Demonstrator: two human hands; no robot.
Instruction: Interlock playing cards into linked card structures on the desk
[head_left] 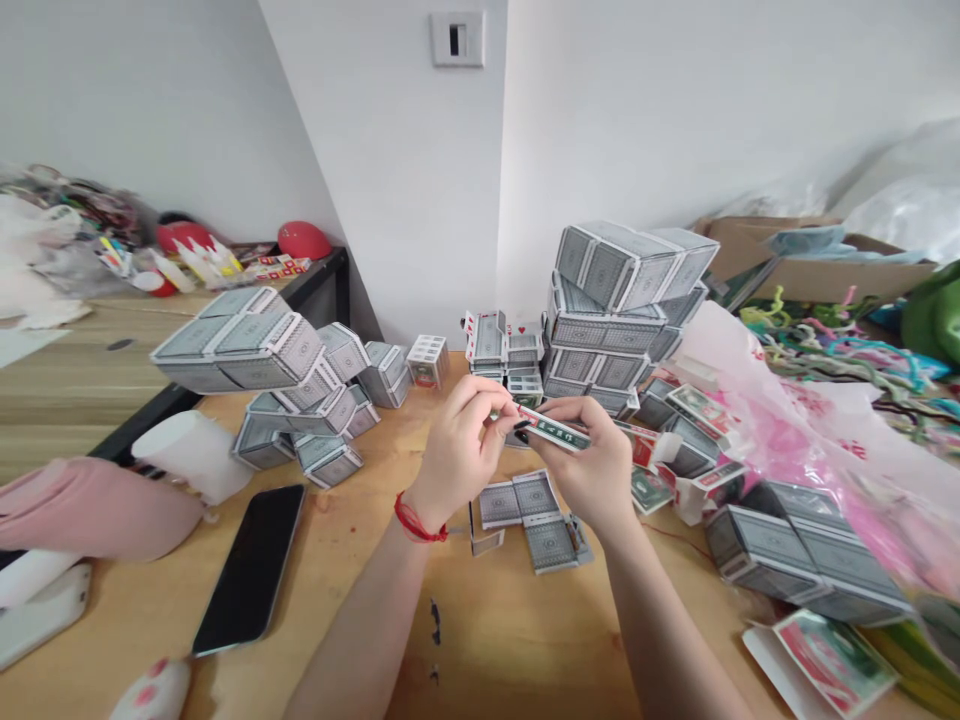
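Observation:
A small green, white and red playing-card box is held up above the table between my two hands. My right hand grips it along its right side. At its left end, the fingers of my left hand are pinched together on the box's end; a red string bracelet circles that wrist. Below them, several grey-backed playing cards lie joined on the wood, beside a partly hidden folded card piece. Just beyond the hands are more grey card blocks.
Tall stacks of grey card blocks stand at right and left. A black phone and white paper roll lie left. Opened card boxes, pink-white plastic and a cardboard box crowd the right side.

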